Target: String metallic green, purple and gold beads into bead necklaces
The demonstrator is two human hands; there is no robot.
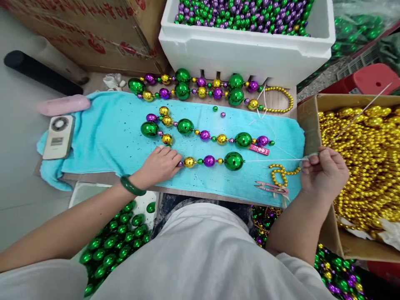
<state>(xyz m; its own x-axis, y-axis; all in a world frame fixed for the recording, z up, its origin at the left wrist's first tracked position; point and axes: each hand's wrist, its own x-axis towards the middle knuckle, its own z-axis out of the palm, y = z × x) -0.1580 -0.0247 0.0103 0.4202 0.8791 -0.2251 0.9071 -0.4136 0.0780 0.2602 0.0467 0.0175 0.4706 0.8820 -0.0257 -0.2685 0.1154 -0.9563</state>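
A strand of green, gold and purple beads [209, 161] lies in a loop on the turquoise towel [106, 133]. My left hand [161, 164] is closed over its lower row, covering some beads. From the strand's end, beside a large green bead [233, 161], a thin white string [275, 160] runs taut to my right hand [325, 171]. That hand is closed, pinching the string, and a long thin needle-like rod [359, 114] sticks out up and to the right. Below the string lie a short gold bead chain [279, 175] and pink thread snips [271, 187].
A longer bead strand [201, 92] lies behind the towel, before a white foam box [246, 54] of small beads. To the right stands a carton [308, 125] of gold bead chains. A phone [58, 137] and pink case [64, 105] are at left; large green beads [118, 237] sit below.
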